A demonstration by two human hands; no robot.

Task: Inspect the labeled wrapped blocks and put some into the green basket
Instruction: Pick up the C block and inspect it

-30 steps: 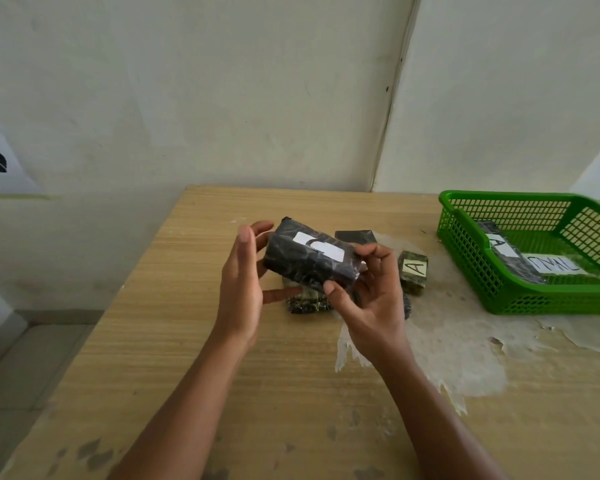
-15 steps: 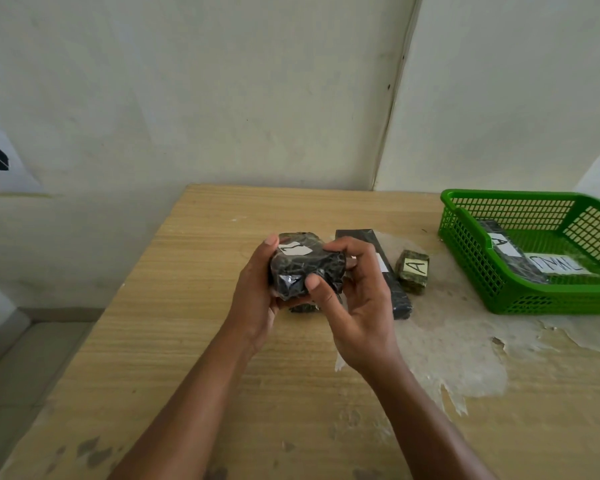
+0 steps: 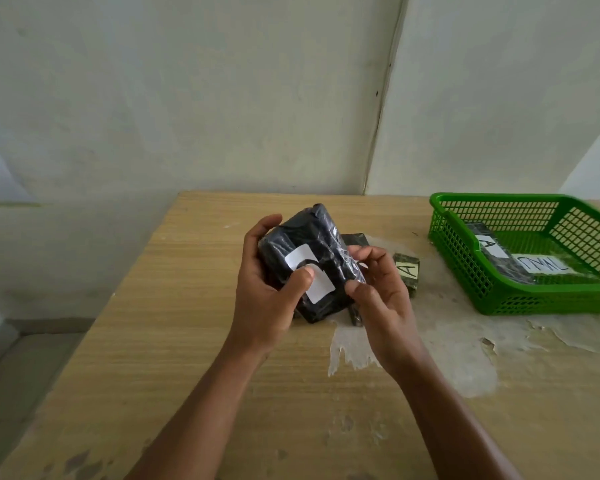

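The black wrapped block [image 3: 314, 263] is held up above the wooden table [image 3: 174, 341], between both hands, tilted with its far end higher. It is covered in shiny, wrinkled black film and carries a white label [image 3: 309, 273] with a dark mark — the thumb hides part of it, so I cannot read the letter. The left hand [image 3: 267, 292] cups the block from the left side, its thumb pressed flat on the label. The right hand [image 3: 381, 299] holds the right edge, thumb in front and fingers curled behind, so both hands are closed on it.

Just behind the hands lies another dark block [image 3: 355, 240], mostly hidden. To the right of it a small block [image 3: 408, 271] lies on the table, with a label that reads "A". Farther right stands the green basket [image 3: 465, 251]; inside it lies a long wrapped block [image 3: 499, 254] with an "A" label, next to a white paper strip [image 3: 542, 265] with writing I cannot read surely.
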